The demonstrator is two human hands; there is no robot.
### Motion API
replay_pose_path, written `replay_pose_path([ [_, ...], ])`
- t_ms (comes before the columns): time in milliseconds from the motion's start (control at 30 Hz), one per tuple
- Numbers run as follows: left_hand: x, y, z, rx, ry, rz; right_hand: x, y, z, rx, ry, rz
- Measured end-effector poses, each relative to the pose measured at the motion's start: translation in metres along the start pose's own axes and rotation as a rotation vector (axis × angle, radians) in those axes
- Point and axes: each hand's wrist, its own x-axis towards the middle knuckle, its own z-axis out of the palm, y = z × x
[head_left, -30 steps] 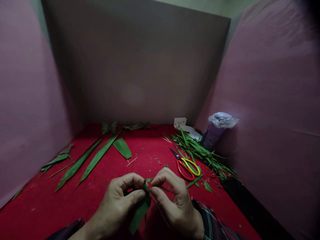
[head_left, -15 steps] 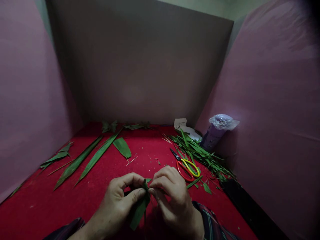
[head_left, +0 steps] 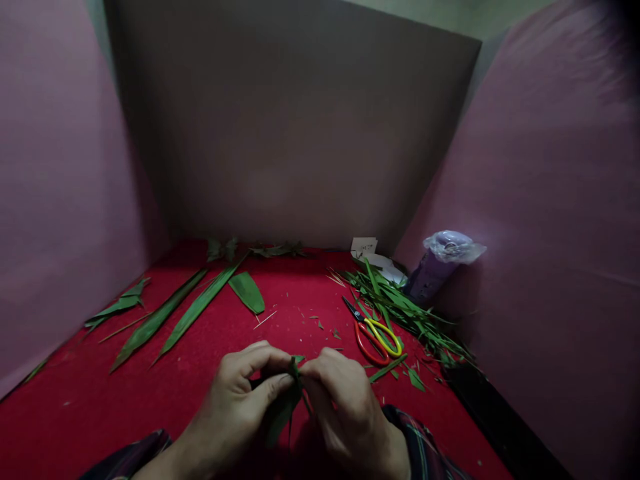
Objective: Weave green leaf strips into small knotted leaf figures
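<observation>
A folded green leaf (head_left: pixel 283 415) is pinched between the thumb and forefinger of my left hand (head_left: pixel 245 387), its broad part hanging down under the fingers. My right hand (head_left: pixel 345 393) meets it from the other side, fingertips closed at the leaf's upper end; exactly what they grip there is partly hidden. A thin strip dangles below the right fingers. Beyond my right hand lie scissors (head_left: pixel 373 331) with one red and one yellow handle, blades slightly apart.
Long leaves (head_left: pixel 200 312) and a short cut leaf (head_left: pixel 247 293) lie on the red cloth (head_left: pixel 200 373). A heap of leaf strips (head_left: pixel 400 303) sits right, by a purple container (head_left: pixel 434 270) with plastic over its top. Folded leaf pieces (head_left: pixel 120 301) lie left. Pink walls flank both sides.
My right fingers have curled lower and closer against the leaf's top. The hanging part of the leaf has turned slightly and looks darker. The whole view has shifted a little.
</observation>
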Motion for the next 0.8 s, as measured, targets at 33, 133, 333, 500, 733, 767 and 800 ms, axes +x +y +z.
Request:
replay_pose_path([
  [33, 0.0001, -0.0001, 0.0001, -0.026, -0.005, -0.019, -0.0004, -0.0005, -0.0003, 0.020, 0.013, 0.014],
  [133, 0.0005, 0.0001, 0.0003, -0.074, -0.030, -0.046, -0.0009, -0.0014, -0.0011, 0.108, 0.027, 0.059],
  [333, 0.0004, 0.0044, 0.0003, 0.006, -0.020, -0.032, -0.0015, -0.0023, 0.0005, 0.187, 0.007, 0.161],
  [500, -0.0034, 0.0081, -0.0001, -0.033, -0.020, -0.123, -0.0048, -0.0018, 0.0035, 0.175, -0.001, 0.179],
  [733, -0.0028, 0.0077, 0.0042, -0.298, -0.140, -0.305, -0.0027, -0.0047, 0.0027, 0.268, -0.035, 0.253],
  [767, -0.0017, 0.0073, 0.0045, -0.317, -0.141, -0.299, -0.0021, -0.0047, 0.0026, 0.305, -0.044, 0.298],
  [800, -0.0004, 0.0069, 0.0045, -0.329, -0.138, -0.285, -0.0015, -0.0044, 0.0026, 0.357, -0.057, 0.355],
])
